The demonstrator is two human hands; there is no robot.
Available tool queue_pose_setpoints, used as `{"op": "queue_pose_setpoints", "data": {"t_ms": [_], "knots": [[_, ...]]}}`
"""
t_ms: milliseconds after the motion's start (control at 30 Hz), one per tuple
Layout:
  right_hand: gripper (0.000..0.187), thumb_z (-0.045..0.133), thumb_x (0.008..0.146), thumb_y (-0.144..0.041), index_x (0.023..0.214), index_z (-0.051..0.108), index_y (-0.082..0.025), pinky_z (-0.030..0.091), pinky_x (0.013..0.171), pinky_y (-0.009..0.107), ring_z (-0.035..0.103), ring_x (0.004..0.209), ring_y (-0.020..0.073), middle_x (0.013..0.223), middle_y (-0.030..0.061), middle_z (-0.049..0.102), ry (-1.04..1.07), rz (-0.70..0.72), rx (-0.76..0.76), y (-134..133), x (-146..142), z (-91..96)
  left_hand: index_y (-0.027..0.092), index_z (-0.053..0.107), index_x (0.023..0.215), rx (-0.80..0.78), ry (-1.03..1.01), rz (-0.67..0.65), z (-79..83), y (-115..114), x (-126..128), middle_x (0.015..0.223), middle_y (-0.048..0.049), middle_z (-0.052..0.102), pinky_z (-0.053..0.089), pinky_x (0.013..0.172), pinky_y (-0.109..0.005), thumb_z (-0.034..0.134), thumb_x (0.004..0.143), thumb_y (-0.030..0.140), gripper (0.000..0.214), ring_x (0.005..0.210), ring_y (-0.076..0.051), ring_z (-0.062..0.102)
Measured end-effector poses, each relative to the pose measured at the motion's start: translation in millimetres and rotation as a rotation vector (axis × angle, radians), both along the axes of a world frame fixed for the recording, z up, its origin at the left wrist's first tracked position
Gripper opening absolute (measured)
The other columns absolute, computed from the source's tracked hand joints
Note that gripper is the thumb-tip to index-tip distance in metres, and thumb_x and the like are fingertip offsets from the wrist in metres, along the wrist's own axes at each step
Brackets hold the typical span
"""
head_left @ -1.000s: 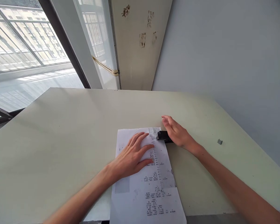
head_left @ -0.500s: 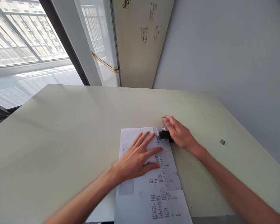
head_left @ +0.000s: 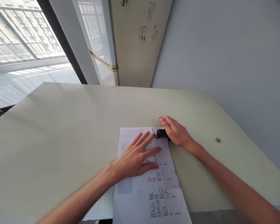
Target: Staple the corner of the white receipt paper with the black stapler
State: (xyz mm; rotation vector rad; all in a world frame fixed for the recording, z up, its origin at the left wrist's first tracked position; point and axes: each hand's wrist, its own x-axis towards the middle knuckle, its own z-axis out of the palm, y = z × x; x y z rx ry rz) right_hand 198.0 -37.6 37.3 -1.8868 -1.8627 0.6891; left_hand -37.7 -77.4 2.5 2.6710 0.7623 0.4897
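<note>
A printed sheet of white paper (head_left: pixel 151 186) lies on the pale green table (head_left: pixel 60 130), its near end hanging over the front edge. My left hand (head_left: pixel 136 157) rests flat on the sheet's upper half, fingers spread. My right hand (head_left: pixel 176 132) is wrapped over a small black stapler (head_left: pixel 161 133) whose jaw sits on the paper's top right corner. Most of the stapler is hidden under the hand.
A small grey block of staples (head_left: pixel 217 140) lies on the table to the right. A grey wall runs along the right side. A worn cream door (head_left: pixel 135 43) and a large window (head_left: pixel 18 40) stand behind the table's far edge.
The stapler and my right hand have slid a little further onto the paper's top right corner. My left hand stays flat on the sheet. The head camera shifted slightly.
</note>
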Motion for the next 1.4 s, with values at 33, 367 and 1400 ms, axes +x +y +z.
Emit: {"op": "queue_pose_setpoints", "data": {"t_ms": [33,367,1400], "knots": [[0.047,0.028,0.109,-0.054,0.13,0.063,-0.031,0.046,0.114,0.05,0.057,0.14,0.0294,0.146,0.0048,0.067,0.001,0.001,-0.002,0,0,0.2,0.028,0.059,0.15,0.0,0.001,-0.002,0.0,0,0,0.176,-0.0129,0.021,0.027,0.129,-0.065,0.062,0.101,0.057,0.056,0.162,-0.038,0.019],[0.047,0.025,0.109,-0.055,0.102,0.066,-0.031,0.054,0.096,0.044,0.068,0.11,0.0265,0.112,0.0042,0.076,-0.033,0.152,-0.029,1,-2,13.5,0.029,0.059,0.15,-0.006,-0.035,0.017,-1.1,-1,1,0.177,-0.0103,0.018,0.028,0.129,-0.064,0.062,0.103,0.051,0.052,0.162,-0.039,0.019],[0.048,0.027,0.11,-0.053,0.118,0.07,-0.034,0.053,0.104,0.045,0.06,0.134,0.0297,0.139,0.0014,0.07,-0.087,0.169,-0.043,2,-1,9.3,0.031,0.059,0.15,-0.03,-0.037,0.031,-3.6,-3,-1,0.177,-0.0088,0.017,0.028,0.129,-0.065,0.061,0.104,0.051,0.051,0.162,-0.039,0.018]]}}
